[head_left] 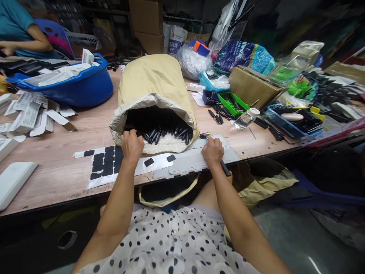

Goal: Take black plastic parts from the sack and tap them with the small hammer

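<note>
A large yellow woven sack [155,78] lies on its side with its mouth facing me, and several black pen-like tubes [155,135] are heaped inside the opening. My left hand [132,144] is at the left of that mouth, fingers curled; what they hold, if anything, is hidden. My right hand [213,152] is closed around a black-handled tool [225,168], its handle sticking out below the palm. Just past the right fingertips is a small black piece with a yellow-green end [205,135]. Under my hands lie a sheet of black stickers [98,163] and a grey board [188,161].
White boxes [30,118] and a blue basin [88,87] stand left. On the right are a green tray [232,103], a clear bottle [246,118], a cardboard box [252,87] and a blue tray [295,129]. A co-worker's arm [37,40] shows at upper left.
</note>
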Action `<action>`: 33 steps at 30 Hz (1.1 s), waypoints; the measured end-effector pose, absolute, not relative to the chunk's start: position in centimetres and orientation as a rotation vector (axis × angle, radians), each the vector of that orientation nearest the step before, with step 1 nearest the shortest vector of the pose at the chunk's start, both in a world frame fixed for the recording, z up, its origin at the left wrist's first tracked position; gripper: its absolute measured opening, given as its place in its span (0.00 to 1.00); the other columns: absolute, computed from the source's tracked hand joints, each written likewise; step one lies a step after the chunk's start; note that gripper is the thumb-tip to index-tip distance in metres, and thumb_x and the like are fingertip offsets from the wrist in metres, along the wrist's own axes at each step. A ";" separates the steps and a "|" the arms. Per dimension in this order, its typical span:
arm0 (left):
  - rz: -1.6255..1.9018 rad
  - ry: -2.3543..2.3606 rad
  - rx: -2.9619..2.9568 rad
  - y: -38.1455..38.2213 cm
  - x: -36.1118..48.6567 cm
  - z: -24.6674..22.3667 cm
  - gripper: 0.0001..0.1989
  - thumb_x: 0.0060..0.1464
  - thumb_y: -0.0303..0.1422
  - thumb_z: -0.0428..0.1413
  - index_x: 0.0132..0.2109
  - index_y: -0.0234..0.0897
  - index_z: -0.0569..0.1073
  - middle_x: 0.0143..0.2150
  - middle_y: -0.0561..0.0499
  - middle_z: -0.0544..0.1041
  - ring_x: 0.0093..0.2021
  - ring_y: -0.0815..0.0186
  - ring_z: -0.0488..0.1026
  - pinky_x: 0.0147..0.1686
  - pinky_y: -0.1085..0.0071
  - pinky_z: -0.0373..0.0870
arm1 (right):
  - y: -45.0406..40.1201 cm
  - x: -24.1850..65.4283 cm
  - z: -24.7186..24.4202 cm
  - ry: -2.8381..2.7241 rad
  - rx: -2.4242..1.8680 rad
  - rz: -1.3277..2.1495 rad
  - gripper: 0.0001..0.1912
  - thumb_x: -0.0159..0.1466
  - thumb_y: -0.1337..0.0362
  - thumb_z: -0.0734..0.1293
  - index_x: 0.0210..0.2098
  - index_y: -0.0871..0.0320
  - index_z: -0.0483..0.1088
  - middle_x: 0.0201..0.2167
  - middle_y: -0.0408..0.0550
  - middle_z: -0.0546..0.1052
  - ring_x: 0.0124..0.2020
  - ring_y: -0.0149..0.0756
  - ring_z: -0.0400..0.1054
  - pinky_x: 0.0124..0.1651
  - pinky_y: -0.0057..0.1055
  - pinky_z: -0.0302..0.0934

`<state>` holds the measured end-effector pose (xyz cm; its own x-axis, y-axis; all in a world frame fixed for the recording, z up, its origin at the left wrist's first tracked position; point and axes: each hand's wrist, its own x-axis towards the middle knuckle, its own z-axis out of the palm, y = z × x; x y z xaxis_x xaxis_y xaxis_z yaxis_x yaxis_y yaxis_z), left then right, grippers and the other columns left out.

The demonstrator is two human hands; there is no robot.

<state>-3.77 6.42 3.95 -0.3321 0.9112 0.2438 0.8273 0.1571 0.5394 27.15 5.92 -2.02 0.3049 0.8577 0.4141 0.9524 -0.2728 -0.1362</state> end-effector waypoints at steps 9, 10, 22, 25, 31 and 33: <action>0.661 2.441 1.569 8.6 -4.6 2.6 0.06 0.50 0.29 0.57 0.37 0.34 0.75 0.45 0.32 0.75 0.53 0.37 0.70 0.49 0.43 0.67 | 6.0 27.0 -1.7 -1.632 -2.244 -0.303 0.21 0.63 0.70 0.59 0.53 0.60 0.73 0.41 0.58 0.70 0.42 0.47 0.63 0.39 0.36 0.57; 0.691 2.433 1.577 8.1 -4.5 2.9 0.06 0.51 0.30 0.57 0.37 0.35 0.75 0.45 0.33 0.75 0.53 0.38 0.70 0.50 0.45 0.68 | 6.0 27.0 -1.8 -1.634 -2.245 -0.298 0.21 0.64 0.70 0.59 0.53 0.60 0.73 0.41 0.58 0.70 0.42 0.47 0.63 0.39 0.36 0.57; 0.774 1.610 2.042 0.4 0.1 0.3 0.04 0.53 0.33 0.59 0.38 0.41 0.76 0.36 0.50 0.77 0.40 0.58 0.70 0.43 0.63 0.69 | 6.0 27.1 -1.5 -1.607 -2.222 -0.248 0.21 0.65 0.70 0.57 0.53 0.58 0.74 0.41 0.57 0.71 0.42 0.45 0.64 0.39 0.34 0.55; 0.769 1.588 1.996 0.6 -0.1 -0.4 0.05 0.53 0.33 0.60 0.38 0.41 0.77 0.36 0.50 0.77 0.41 0.58 0.70 0.43 0.62 0.68 | 5.9 27.2 -0.9 -1.590 -2.198 -0.138 0.21 0.65 0.71 0.58 0.52 0.57 0.74 0.42 0.56 0.72 0.42 0.44 0.65 0.40 0.34 0.57; 0.763 1.570 1.963 0.8 -0.2 0.0 0.04 0.51 0.33 0.61 0.37 0.42 0.78 0.35 0.52 0.76 0.40 0.59 0.70 0.44 0.63 0.68 | 2.6 25.6 1.5 -1.448 -1.905 -0.009 0.22 0.67 0.68 0.56 0.57 0.59 0.71 0.43 0.56 0.73 0.44 0.43 0.68 0.46 0.36 0.63; 0.765 1.573 1.947 0.7 -0.1 0.0 0.04 0.51 0.33 0.62 0.37 0.42 0.78 0.34 0.52 0.76 0.41 0.59 0.70 0.44 0.63 0.68 | 0.7 23.9 2.3 -1.538 -1.704 0.084 0.22 0.69 0.65 0.56 0.58 0.59 0.70 0.42 0.55 0.75 0.42 0.42 0.69 0.46 0.36 0.65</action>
<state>-0.09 0.74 -0.01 0.1671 0.9803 0.1048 0.6878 -0.1921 0.7000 23.90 0.72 2.29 0.2521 0.8537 0.4556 0.7992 0.0818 -0.5955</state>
